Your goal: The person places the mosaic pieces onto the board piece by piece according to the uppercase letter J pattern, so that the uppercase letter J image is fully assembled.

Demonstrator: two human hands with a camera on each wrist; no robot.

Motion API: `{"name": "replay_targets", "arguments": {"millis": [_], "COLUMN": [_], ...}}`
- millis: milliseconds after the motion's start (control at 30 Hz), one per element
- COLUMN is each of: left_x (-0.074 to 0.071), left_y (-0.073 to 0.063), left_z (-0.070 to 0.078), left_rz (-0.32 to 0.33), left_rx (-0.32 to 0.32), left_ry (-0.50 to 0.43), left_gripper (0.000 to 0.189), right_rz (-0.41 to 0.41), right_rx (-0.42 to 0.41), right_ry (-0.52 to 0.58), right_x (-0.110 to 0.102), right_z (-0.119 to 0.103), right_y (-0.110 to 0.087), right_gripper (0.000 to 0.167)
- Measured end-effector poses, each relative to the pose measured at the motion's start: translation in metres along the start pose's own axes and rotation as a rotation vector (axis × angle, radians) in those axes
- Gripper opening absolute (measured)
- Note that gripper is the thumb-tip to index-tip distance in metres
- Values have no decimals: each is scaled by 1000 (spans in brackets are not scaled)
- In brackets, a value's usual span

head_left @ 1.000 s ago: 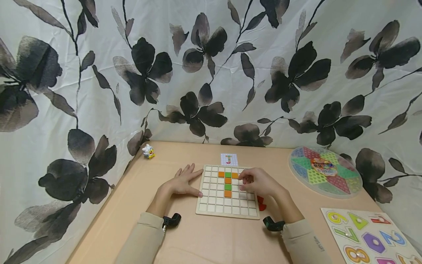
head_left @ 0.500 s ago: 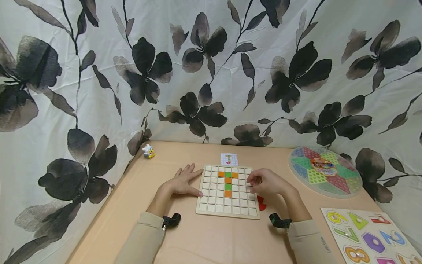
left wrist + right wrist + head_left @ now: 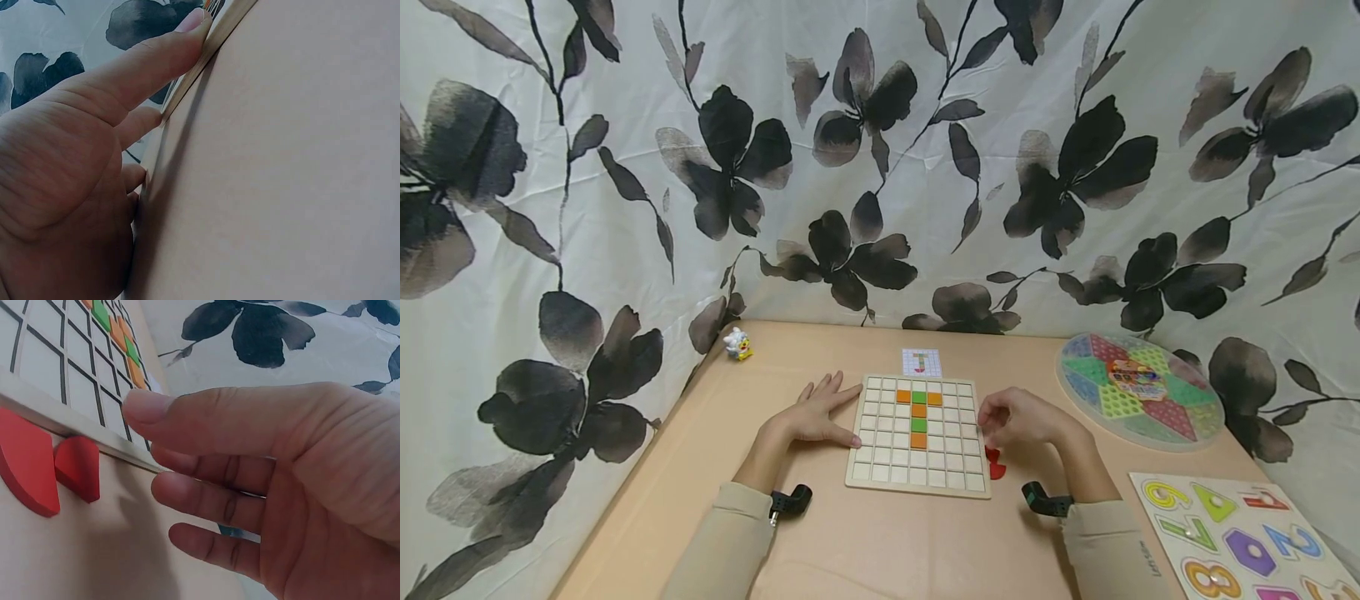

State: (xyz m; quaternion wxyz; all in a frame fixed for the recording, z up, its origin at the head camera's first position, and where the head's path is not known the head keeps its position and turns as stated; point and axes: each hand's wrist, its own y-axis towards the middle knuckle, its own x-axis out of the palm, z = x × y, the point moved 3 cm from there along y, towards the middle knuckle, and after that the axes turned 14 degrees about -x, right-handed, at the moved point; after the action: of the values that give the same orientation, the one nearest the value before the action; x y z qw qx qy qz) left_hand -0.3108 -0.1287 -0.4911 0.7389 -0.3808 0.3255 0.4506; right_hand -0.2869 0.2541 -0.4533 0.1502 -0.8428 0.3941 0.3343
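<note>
A wooden grid board [image 3: 898, 474] lies on the table, its orange and green tiles [image 3: 918, 425] forming a T. My left hand [image 3: 808, 417] rests at the board's left edge, thumb and fingers spread; the left wrist view has the thumb [image 3: 178, 53] at the wooden rim. Beside the right edge is my right hand [image 3: 1022, 419], holding nothing, with fingers loosely bent and the thumb [image 3: 206, 415] apart from them. Below that hand, two red pieces with curved edges [image 3: 28, 469] lie against the board's side. A small card [image 3: 921, 363] with a grid pattern lies just behind the board.
A round, colourful game board [image 3: 1120, 400] lies at the back right. In front of it is a number-and-shape puzzle board [image 3: 1217, 521]. A small toy figure [image 3: 738, 343] stands at the back left corner. A floral curtain [image 3: 955, 208] hangs behind the table [image 3: 850, 550].
My right hand has moved right, from over the grid to beside the board's right edge, leaving the upper right orange tile in full view. The left hand stays in place.
</note>
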Motion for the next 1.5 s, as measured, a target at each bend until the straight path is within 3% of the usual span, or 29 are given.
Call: {"name": "replay_targets", "arguments": {"millis": [300, 633, 967, 1500], "left_x": [1, 0, 1, 0], "left_y": [0, 1, 1, 2], "left_z": [1, 1, 0, 0], "left_rz": [3, 8, 1, 8], "left_rx": [6, 14, 7, 1], "left_ry": [0, 6, 3, 7], "left_gripper": [107, 107, 107, 107], "right_rz": [-45, -62, -76, -71], "right_rx": [58, 58, 58, 129], "right_ry": [62, 56, 19, -6], "right_x": [4, 7, 9, 12], "right_z": [9, 14, 16, 7], "right_y": [-2, -1, 1, 3], "right_gripper": [28, 35, 33, 25]}}
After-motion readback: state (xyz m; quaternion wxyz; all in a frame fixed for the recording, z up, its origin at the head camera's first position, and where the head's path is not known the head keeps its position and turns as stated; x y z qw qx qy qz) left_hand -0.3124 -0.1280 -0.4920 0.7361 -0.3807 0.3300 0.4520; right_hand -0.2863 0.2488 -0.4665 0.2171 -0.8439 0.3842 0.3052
